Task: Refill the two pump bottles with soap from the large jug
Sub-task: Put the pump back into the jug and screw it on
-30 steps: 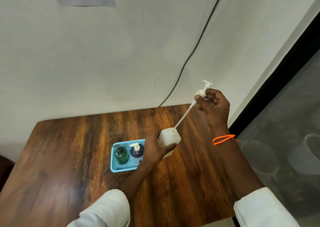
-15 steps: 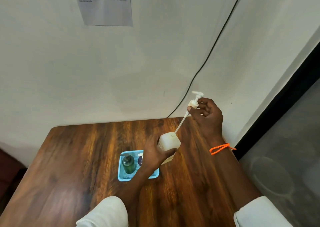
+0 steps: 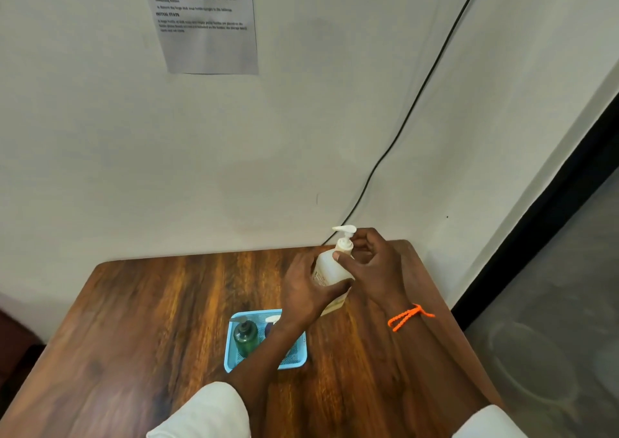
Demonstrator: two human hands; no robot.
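Wooden table (image 3: 140,320): white jug (image 3: 330,270), pump seated, gripped by left hand (image 3: 306,290); right hand (image 3: 371,267) fingers pinching pump collar (image 3: 344,245).

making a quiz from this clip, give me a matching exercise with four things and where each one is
Things:
1. white jug
2. green bottle
3. paper sheet
4. orange band

Places:
A. taped on the wall
B. round the right wrist
C. in the blue tray
D. held in the left hand, right hand at its pump

Pairs: 1-D, 2-C, 3-A, 4-B
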